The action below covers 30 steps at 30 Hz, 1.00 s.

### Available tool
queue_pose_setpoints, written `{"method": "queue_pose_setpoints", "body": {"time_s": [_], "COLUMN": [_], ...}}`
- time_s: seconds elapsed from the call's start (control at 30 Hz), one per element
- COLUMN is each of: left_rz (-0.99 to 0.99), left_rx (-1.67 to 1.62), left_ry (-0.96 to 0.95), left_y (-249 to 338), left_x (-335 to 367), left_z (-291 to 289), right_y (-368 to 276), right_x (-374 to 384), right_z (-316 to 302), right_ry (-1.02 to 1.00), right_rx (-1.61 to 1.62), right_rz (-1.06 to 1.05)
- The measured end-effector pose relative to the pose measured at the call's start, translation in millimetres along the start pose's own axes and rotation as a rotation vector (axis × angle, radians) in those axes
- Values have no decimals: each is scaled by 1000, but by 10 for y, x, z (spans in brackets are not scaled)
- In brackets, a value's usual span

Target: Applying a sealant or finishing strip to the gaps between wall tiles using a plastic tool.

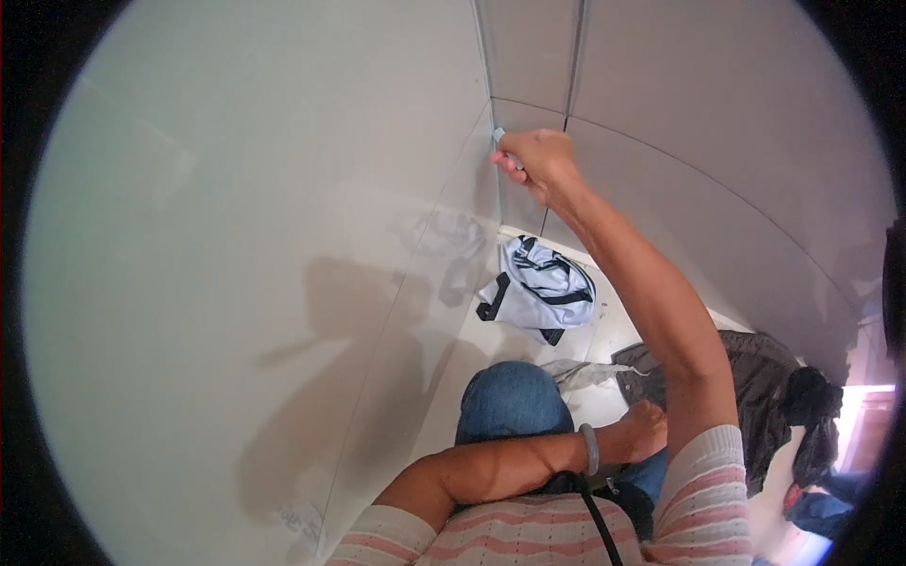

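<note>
We find the right hand [538,158] raised on an outstretched arm, its fingers curled around a small pale object [499,137]. One light blue-white end of this object protrudes beyond the thumb side of the hand, directed at the vertical corner where the plain left wall [236,189] adjoins the panelled wall [717,113]. We cannot tell whether that end touches the corner, and the remainder is hidden by the fingers. We locate the left hand [640,431] below the right one, near the right elbow, with the forearm laid across the body. Its fingers are folded in; we cannot tell whether anything is inside them. A pale bangle [590,449] encircles the left wrist. Just beyond the left forearm, we identify a knee in blue denim [514,401]. Below the right hand, a white bag [557,294] with black straps lies crumpled on the floor [444,389], near the foot of the corner. Between the bag and the left hand, we note a light grey cloth [580,374]. To the right of the left hand, partly covered by the right arm, a dark cloth [755,377] lies spread, with a black bundle [812,398] at its far side. To the left of both hands, we observe a broad shadow [363,377] on the plain wall. A black strap [596,517] hangs over the striped top [528,533], below the left wrist.
</note>
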<state>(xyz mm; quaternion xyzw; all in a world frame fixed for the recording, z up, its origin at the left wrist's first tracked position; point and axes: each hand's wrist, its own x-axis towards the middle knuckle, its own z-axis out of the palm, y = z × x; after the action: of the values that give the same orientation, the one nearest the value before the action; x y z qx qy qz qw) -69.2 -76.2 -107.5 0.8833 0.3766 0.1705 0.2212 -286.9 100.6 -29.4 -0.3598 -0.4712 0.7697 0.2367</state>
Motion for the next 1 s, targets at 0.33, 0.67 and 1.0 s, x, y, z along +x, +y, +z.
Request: {"method": "queue_pose_setpoints", "body": {"time_s": [0.33, 0.67, 1.0], "left_rz": [-20, -72, -114], "left_rx": [-58, -21, -33], "left_ry": [466, -126, -226], "left_y": [-15, 32, 2], "left_x": [39, 59, 104], "left_z": [412, 63, 164], "right_y": [-331, 144, 405], "right_x": [-113, -93, 72], "right_z": [12, -303, -314], "right_ry": [-118, -98, -61], "right_rx": [85, -34, -244], "right_rz": [-50, 26, 14]}}
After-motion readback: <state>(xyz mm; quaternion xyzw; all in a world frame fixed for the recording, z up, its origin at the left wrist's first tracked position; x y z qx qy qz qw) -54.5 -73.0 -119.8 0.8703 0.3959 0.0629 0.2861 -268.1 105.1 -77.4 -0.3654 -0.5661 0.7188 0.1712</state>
